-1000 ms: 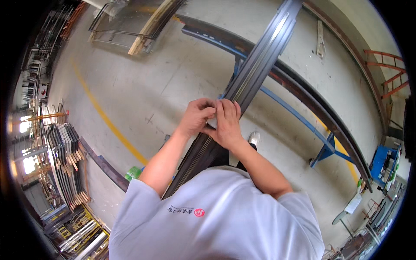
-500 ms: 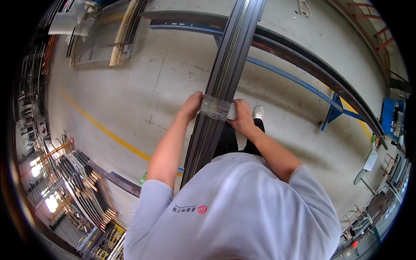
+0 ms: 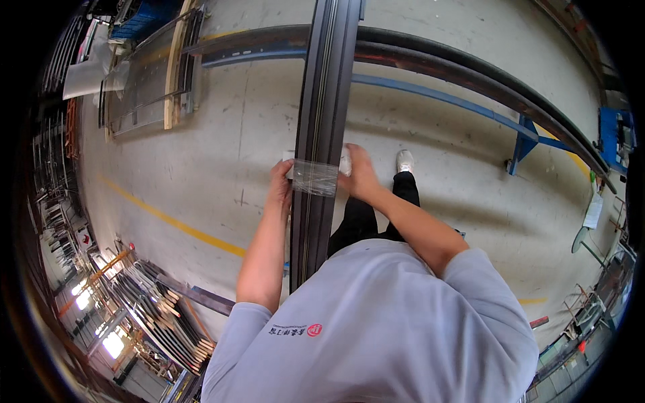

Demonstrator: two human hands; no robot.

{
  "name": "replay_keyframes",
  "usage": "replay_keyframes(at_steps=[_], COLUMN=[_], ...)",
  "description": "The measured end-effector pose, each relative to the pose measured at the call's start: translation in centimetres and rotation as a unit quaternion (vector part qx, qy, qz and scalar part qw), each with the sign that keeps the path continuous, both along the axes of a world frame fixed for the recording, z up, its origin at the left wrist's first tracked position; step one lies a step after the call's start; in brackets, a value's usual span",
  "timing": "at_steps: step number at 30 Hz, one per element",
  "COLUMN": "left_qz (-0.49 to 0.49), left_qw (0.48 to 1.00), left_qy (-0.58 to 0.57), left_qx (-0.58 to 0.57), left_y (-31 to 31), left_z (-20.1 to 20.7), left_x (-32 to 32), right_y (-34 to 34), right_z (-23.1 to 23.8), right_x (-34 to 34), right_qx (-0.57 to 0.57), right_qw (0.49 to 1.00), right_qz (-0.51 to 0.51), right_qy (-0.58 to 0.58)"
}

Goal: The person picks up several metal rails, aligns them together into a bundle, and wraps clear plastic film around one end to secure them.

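Note:
Dark metal profiles (image 3: 321, 101), bundled lengthwise, run away from my body. A band of clear stretch film (image 3: 316, 177) wraps around them between my hands. At the right side, my right hand (image 3: 360, 176) is closed on a white roll of stretch film (image 3: 345, 162). On the opposite side, the fingers of my left hand (image 3: 279, 180) close around a white end that shows beside the profiles. It looks like the same roll passing underneath, though the profiles hide its middle.
Ahead, a dark padded rail on a blue steel stand (image 3: 430, 101) crosses under the profiles. Glass panels with a wooden batten (image 3: 171, 74) stand at far left. Racked long bars (image 3: 158, 305) lie at lower left. A yellow line (image 3: 171, 218) marks the grey floor.
The profiles appear further left and more upright as the view has shifted. White roll ends now show at both sides; my right hand has turned around its end.

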State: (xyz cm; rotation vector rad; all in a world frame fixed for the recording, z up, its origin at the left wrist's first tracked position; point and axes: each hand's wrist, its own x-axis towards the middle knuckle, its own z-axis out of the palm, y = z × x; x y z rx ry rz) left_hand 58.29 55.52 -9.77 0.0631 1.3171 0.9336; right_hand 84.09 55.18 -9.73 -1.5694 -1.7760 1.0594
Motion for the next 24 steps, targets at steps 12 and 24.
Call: replay_keyframes(at_steps=[12,24], left_qz=[-0.198,-0.150], left_qw=[0.938,0.980], left_qy=[0.272,0.129], left_qx=[0.080,-0.029], left_y=[2.9,6.2], left_z=[21.2,8.3], left_x=[7.6,3.7], right_y=[4.0,-0.7], right_z=[17.5,8.5], right_x=[-3.0,7.3], right_qx=[0.204,0.137], right_qw=[0.972,0.988], right_qz=[0.108,0.070], right_qy=[0.040,-0.017])
